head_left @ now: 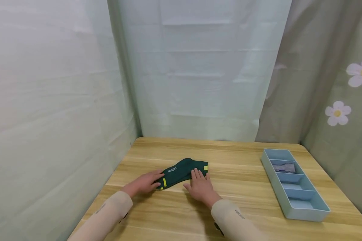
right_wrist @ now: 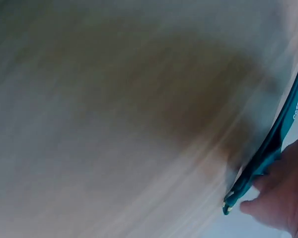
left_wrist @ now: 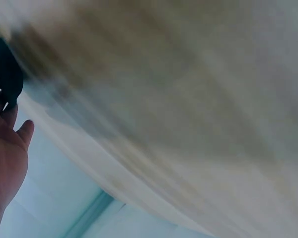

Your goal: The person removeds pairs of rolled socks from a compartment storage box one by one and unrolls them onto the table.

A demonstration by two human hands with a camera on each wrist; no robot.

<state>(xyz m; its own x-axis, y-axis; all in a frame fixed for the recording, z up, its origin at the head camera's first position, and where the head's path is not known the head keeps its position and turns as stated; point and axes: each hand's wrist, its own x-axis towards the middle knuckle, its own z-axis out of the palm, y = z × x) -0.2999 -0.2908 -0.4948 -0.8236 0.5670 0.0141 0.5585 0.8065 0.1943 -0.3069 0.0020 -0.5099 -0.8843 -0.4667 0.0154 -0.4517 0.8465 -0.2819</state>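
A dark green sock (head_left: 181, 171) with "COTTON" lettering and yellow patches lies flat on the wooden table; a second layer shows along its lower edge. The left hand (head_left: 145, 182) touches its left end, fingers and thumb spread over the edge. On the right end rests the right hand (head_left: 200, 188), fingers extended and thumb apart on the table side. In the left wrist view the sock (left_wrist: 9, 72) appears at the fingertips of the left hand (left_wrist: 7, 153). The right wrist view shows the sock (right_wrist: 273, 144) along the fingers of the right hand (right_wrist: 283, 193).
A light blue divided box (head_left: 277, 192) stands at the table's right side. A greyish-purple rolled item (head_left: 285, 168) lies in its second compartment from the back. Pale curtains (head_left: 199, 83) hang behind and beside the wooden table (head_left: 175, 217).
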